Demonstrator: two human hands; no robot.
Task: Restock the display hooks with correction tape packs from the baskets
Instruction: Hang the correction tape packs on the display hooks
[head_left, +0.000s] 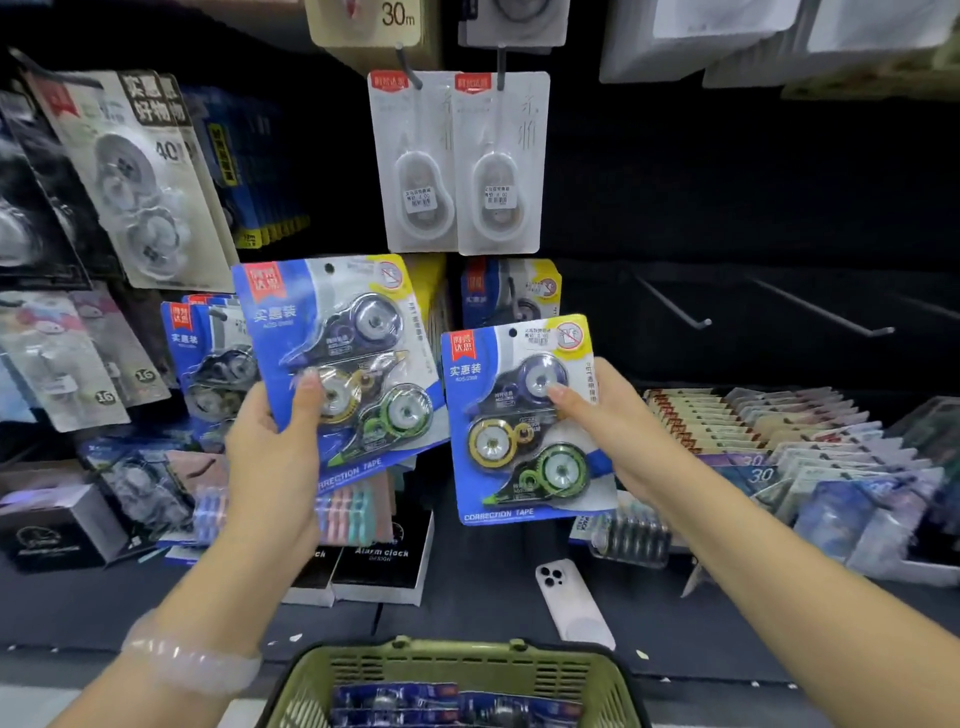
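The left hand (270, 441) gripped one blue correction tape pack (337, 358) by its lower left edge, thumb across the front, tilted before the display. The right hand (618, 426) pinched a second pack (524, 421) at its right edge, upright, above the green basket (452, 670) holding more packs.

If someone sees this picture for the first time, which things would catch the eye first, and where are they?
Two blue correction tape packs dominate the centre: the left hand holds one pack tilted, the right hand holds the other pack lower and nearer upright. Above them hang two white single-tape packs on hooks. A green basket with more blue packs sits at the bottom edge.
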